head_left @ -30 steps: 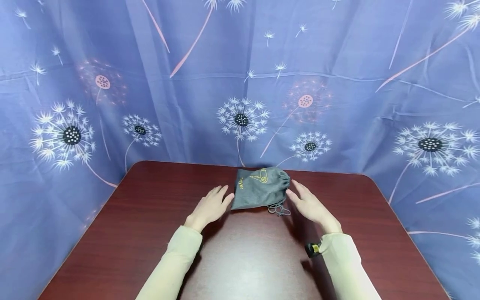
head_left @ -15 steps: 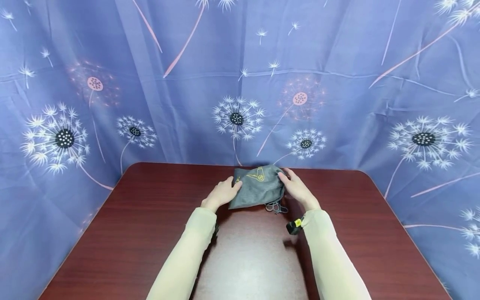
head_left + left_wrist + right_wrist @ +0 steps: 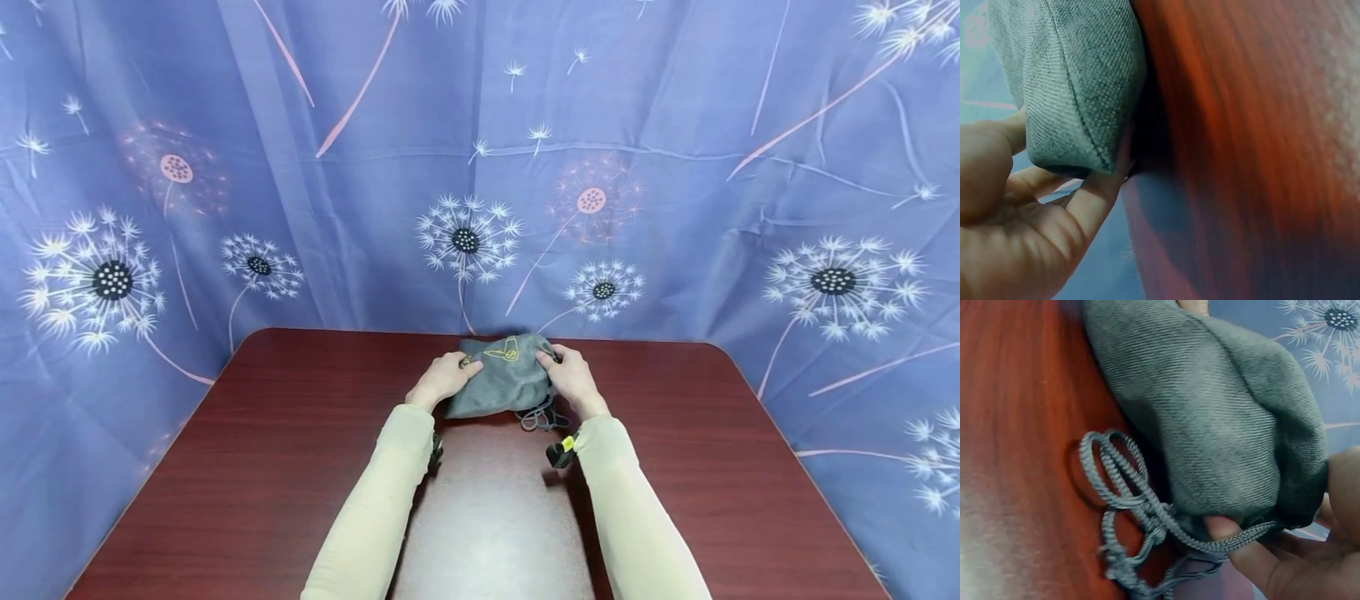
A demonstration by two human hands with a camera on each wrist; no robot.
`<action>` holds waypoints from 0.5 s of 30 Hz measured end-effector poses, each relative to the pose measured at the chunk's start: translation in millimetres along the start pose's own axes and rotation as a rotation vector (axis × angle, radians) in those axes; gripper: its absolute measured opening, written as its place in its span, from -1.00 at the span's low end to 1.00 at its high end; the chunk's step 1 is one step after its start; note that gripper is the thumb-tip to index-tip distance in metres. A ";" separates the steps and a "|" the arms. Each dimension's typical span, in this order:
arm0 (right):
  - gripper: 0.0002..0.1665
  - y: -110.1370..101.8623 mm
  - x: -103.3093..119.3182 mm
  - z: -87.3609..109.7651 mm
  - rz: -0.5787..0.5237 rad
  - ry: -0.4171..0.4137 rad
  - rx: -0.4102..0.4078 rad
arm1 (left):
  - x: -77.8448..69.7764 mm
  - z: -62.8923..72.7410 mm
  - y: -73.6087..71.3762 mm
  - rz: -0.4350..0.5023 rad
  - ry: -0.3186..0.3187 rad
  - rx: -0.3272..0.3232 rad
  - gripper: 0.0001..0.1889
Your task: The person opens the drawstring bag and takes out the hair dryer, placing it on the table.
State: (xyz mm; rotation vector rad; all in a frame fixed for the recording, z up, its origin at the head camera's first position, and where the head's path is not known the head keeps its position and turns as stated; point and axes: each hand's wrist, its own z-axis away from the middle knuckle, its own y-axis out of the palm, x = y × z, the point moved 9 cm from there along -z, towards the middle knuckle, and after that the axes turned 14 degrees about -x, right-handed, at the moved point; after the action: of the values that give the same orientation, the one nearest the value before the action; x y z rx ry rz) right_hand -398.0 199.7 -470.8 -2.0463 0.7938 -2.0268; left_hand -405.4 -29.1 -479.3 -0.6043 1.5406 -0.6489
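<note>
A grey cloth drawstring bag (image 3: 501,387) with a yellow hair dryer print lies near the far edge of the table. My left hand (image 3: 442,380) grips its left end, thumb on top. In the left wrist view, fingers (image 3: 1100,197) reach under the seamed corner of the bag (image 3: 1085,81). At the gathered right end, my right hand (image 3: 573,382) holds the cloth with the thumb on top. The looped grey drawstring (image 3: 1090,465) hangs beside that hand and crosses one fingertip in the right wrist view. The bag's contents are hidden, though it looks filled out.
The dark red wooden table (image 3: 300,467) has rounded far corners. Right behind its far edge hangs a blue curtain (image 3: 375,208) with dandelion patterns. A small black device with a yellow mark (image 3: 561,454) sits under the right wrist.
Both hands have come inward from either side of the bag. Their thumbs now lie on top of it and both hands grip its ends.
</note>
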 end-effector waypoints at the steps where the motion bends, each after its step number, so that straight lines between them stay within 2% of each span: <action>1: -0.48 1.2 -2.3 1.5 -0.026 0.017 0.007 | 0.0 0.1 -0.2 0.005 0.003 0.001 -0.38; 7: -0.49 6.8 -11.6 16.7 -0.162 0.107 0.093 | -6.7 5.1 -4.1 0.020 0.013 -0.016 -0.43; 11: -0.51 4.6 -13.3 27.8 -0.164 0.108 0.073 | -7.1 11.4 -5.4 0.028 -0.006 0.003 -0.41; 15: -0.54 4.4 -10.2 40.2 -0.076 0.080 0.049 | 0.0 21.0 -7.7 0.045 -0.031 0.017 -0.40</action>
State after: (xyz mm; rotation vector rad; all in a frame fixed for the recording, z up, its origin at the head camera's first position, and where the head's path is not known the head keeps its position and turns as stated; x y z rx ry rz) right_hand -359.8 190.5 -484.8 -2.0095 0.6826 -2.1586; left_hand -384.4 -35.5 -474.8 -0.5628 1.5146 -0.6155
